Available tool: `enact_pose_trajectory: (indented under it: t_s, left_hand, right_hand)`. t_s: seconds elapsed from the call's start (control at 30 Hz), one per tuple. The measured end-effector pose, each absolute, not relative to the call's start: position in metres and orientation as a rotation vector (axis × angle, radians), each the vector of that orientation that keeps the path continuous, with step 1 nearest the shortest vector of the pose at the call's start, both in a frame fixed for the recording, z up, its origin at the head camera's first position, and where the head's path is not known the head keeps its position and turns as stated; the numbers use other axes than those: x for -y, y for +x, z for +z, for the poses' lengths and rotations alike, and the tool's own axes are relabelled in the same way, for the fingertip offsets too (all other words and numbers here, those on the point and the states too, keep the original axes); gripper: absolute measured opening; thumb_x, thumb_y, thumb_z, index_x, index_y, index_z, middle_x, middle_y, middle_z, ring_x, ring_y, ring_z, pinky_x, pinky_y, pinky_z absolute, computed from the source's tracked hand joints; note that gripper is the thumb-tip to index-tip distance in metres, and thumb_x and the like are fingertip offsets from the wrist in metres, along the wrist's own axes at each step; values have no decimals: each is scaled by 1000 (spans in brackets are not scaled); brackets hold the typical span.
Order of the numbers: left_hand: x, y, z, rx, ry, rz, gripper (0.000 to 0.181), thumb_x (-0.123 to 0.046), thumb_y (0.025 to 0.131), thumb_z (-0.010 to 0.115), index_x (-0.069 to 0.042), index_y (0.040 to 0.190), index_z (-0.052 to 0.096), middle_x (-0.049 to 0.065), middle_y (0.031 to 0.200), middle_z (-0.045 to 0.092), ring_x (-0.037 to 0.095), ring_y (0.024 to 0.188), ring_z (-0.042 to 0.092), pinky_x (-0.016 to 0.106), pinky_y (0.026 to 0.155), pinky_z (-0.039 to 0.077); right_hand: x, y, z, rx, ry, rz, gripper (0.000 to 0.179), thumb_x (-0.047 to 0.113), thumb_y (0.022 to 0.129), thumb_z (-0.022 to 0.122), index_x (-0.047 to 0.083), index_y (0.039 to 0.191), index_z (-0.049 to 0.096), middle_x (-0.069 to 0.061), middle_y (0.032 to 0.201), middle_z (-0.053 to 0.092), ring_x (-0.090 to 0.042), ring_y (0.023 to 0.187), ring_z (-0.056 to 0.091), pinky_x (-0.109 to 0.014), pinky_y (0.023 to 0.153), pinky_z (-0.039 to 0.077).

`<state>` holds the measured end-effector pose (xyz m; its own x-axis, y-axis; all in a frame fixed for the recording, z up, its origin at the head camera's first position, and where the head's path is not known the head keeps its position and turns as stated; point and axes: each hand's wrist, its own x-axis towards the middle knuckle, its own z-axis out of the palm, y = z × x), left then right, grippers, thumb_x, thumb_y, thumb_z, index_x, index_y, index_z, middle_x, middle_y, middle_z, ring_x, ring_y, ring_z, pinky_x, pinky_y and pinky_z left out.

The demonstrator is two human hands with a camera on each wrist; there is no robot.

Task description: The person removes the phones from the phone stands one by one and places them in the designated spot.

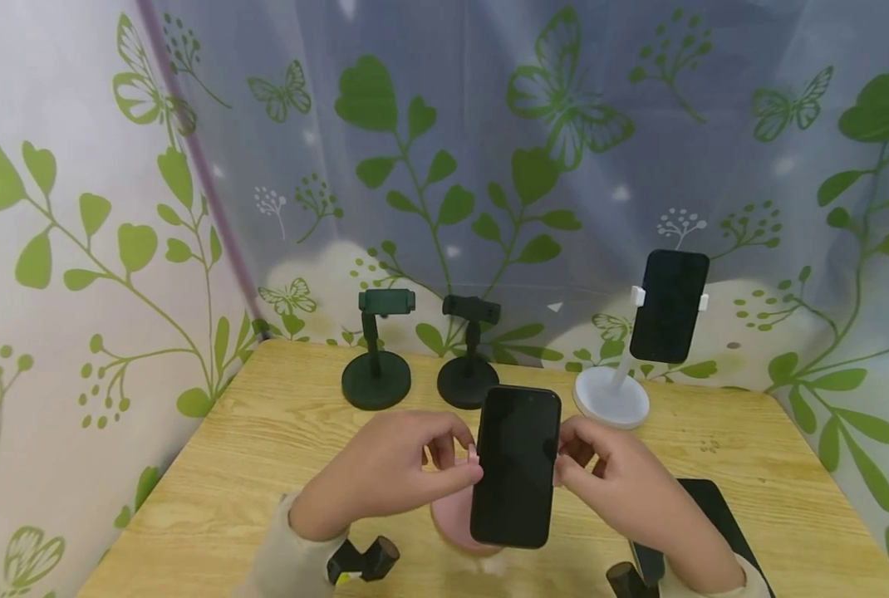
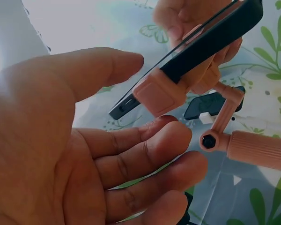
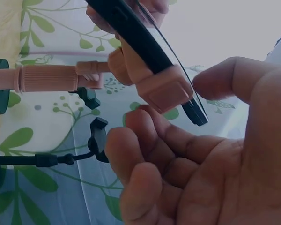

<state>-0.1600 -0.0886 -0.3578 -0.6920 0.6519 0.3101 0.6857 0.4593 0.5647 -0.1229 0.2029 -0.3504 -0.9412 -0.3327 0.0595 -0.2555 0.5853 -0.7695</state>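
A black phone (image 1: 515,465) sits upright in the clamp of a pink phone stand (image 1: 461,517), whose round base shows behind it. Both hands flank the phone. At its left edge, my left hand (image 1: 395,465) has its thumb and fingers spread loosely around the pink clamp jaw, a gap showing in the left wrist view. Likewise my right hand (image 1: 612,473) lies at the other edge, thumb and fingers apart about the clamp's opposite end. The wrist views show the stand's ribbed stem (image 2: 260,150) and the clamp end (image 3: 164,91) gripping the phone's side.
Behind stand a dark green phone stand (image 1: 376,382) and a black one (image 1: 469,384). A white stand (image 1: 611,399) at the back right carries another phone (image 1: 670,307). A dark flat device (image 1: 721,519) lies under the right forearm. A leaf-patterned curtain (image 1: 444,166) borders the wooden table (image 1: 250,465).
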Motion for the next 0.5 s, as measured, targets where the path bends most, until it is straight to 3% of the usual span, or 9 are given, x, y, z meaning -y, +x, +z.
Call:
enact_pose_trajectory:
  t_s: [0.23,0.5]
  left_hand:
    - [89,-162,-358,2635,-1219,-1073,7,-32,97,73,-26,97,72,-23,74,61,-2,64,55,22,62,49]
    - [88,-163,-358,2675,-1236,-1158,14,-35,100,70,-22,100,73,-19,74,63,3,59,57,23,61,51]
  right_hand:
    - [-204,-123,-353,-2728,-577,-1295,10,12,102,59,16,96,65,5,85,66,-11,76,59,-27,58,48]
    - [-202,-125,-354,-2750,-529,-1286,9,11,100,57,14,94,63,5,83,64,-10,75,57,-27,59,46]
